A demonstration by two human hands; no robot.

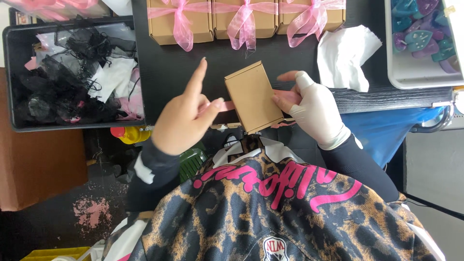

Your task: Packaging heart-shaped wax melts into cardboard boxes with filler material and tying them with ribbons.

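Pink ribbon (227,105) pinched between left hand (186,118) thumb and fingers, forefinger raised, gloved right hand (311,108) closed on ribbon's other end, small cardboard box (253,96) between hands at black table (179,72) edge, three ribbon-tied boxes (244,19) beyond.

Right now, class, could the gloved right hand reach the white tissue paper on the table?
Probably yes: the right hand lies just below the white tissue paper, with bare black table between.
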